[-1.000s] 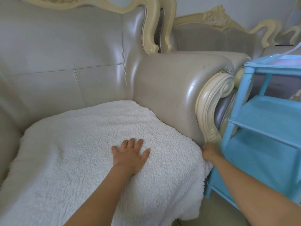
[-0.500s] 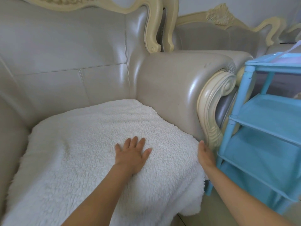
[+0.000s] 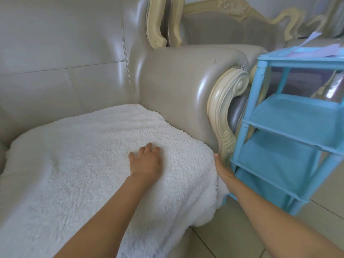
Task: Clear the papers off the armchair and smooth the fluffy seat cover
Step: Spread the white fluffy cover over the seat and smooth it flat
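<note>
Now the white fluffy seat cover [image 3: 83, 164] is seen spread over the seat of the beige leather armchair [image 3: 74, 53], with its front right corner hanging over the seat edge towards the tiled floor [image 3: 242, 229].

The left hand [image 3: 146, 162] is laid palm down on the cover, right of the seat's middle. Its fingers are drawn closer together than half a second ago, when they were fanned out flat, and their tips are now sunk into the pile. No fleece can be seen pinched between them.

The right hand [image 3: 223, 172] is held edge-on with straight fingers against the cover's right side, just beside the cream carved scroll [image 3: 229, 94] at the front of the armrest [image 3: 186, 81]. A second ago that hand was closed on the cover's corner at the same spot. Since then the grasp has been given up, and the flat placement seen half a second ago is kept, with the fingertips reaching slightly higher along the edge.

The papers [image 3: 320, 50] are found off the armchair, on the top tier of the light blue shelf rack [image 3: 290, 116] that stands just right of the armrest. A second sofa [image 3: 223, 28] with the same carved trim is seen behind.
</note>
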Demonstrator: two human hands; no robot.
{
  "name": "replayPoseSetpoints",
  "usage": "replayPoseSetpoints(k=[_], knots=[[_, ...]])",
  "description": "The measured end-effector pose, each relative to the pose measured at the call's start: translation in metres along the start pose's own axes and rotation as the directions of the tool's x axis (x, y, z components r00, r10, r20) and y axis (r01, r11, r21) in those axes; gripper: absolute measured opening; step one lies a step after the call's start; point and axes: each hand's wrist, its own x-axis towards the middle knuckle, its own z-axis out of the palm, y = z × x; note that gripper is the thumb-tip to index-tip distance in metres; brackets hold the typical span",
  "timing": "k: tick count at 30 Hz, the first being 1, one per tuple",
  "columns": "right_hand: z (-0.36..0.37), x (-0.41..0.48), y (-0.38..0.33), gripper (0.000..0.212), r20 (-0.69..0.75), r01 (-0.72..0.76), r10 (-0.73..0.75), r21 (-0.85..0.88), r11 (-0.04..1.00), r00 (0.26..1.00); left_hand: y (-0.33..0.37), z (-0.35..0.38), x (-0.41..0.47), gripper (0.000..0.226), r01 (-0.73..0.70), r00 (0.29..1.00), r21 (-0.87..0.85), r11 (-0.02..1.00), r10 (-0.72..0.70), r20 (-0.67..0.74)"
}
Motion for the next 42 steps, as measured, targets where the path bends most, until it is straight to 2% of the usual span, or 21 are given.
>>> replayPoseSetpoints(k=[2,3,5,8,11,15,18,21,24,26,28,29,31,33,38,42], knots=[[-0.005,-0.001,0.010,0.077,0.019,-0.005,0.005,0.007,1.000,1.000,0.011,0.001,-0.001,0.048,-0.052,0.999,-0.055,0.997,0.052,-0.016],[-0.007,0.000,0.014,0.070,-0.003,0.039,-0.039,-0.044,0.998,0.999,0.017,0.002,-0.002,0.052,-0.074,0.997,-0.077,0.994,0.074,-0.007],[-0.014,0.003,0.022,0.063,-0.105,0.138,-0.170,-0.264,0.955,0.980,0.027,0.005,0.000,0.057,-0.106,0.994,-0.084,0.991,0.109,0.027],[-0.027,0.006,0.027,0.063,-0.218,0.154,-0.356,-0.618,0.771,0.909,0.032,0.013,0.002,0.061,-0.127,0.990,0.004,0.992,0.126,0.056],[-0.032,0.009,0.027,0.061,-0.247,0.119,-0.439,-0.748,0.653,0.864,0.033,0.019,0.004,0.063,-0.124,0.991,0.042,0.991,0.121,0.065],[-0.025,0.011,0.030,0.060,-0.259,0.058,-0.425,-0.795,0.604,0.867,0.031,0.021,0.005,0.064,-0.126,0.991,0.053,0.991,0.123,0.060],[-0.023,0.014,0.033,0.054,-0.233,0.083,-0.442,-0.805,0.587,0.866,0.031,0.022,0.002,0.064,-0.129,0.990,0.055,0.990,0.125,0.062],[-0.021,0.016,0.028,0.032,-0.199,0.157,-0.473,-0.776,0.611,0.858,0.032,0.021,0.001,0.066,-0.132,0.989,0.052,0.990,0.128,0.076],[-0.010,0.009,0.004,0.025,-0.298,0.295,-0.580,-0.636,0.713,0.759,0.030,0.022,0.001,0.070,-0.136,0.986,0.037,0.990,0.132,0.100],[0.004,-0.003,-0.021,0.025,-0.323,0.461,-0.683,-0.546,0.700,0.655,0.028,0.021,0.000,0.069,-0.142,0.984,0.009,0.990,0.140,0.109],[0.024,-0.015,-0.044,0.025,-0.204,0.596,-0.765,-0.517,0.614,0.611,0.024,0.020,-0.001,0.062,-0.159,0.985,-0.035,0.987,0.162,0.068],[0.035,-0.022,-0.052,0.028,-0.115,0.635,-0.775,-0.506,0.584,0.621,0.023,0.020,-0.001,0.056,-0.171,0.985,-0.073,0.983,0.172,0.015],[0.064,-0.034,-0.067,0.035,0.075,0.689,-0.772,-0.511,0.515,0.632,0.012,0.020,-0.001,0.042,-0.174,0.982,-0.158,0.972,0.159,-0.102],[0.089,-0.041,-0.074,0.035,0.208,0.714,-0.770,-0.570,0.406,0.604,0.001,0.019,0.001,0.034,-0.152,0.979,-0.210,0.966,0.119,-0.162],[0.137,-0.059,-0.082,0.028,0.328,0.767,-0.781,-0.578,0.280,0.532,-0.036,0.007,-0.014,0.020,-0.025,0.973,-0.192,0.981,-0.020,-0.231],[0.181,-0.082,-0.088,0.027,0.449,0.828,-0.761,-0.525,0.199,0.468,-0.082,-0.002,-0.032,0.020,0.145,0.955,-0.154,0.977,-0.179,-0.235]])
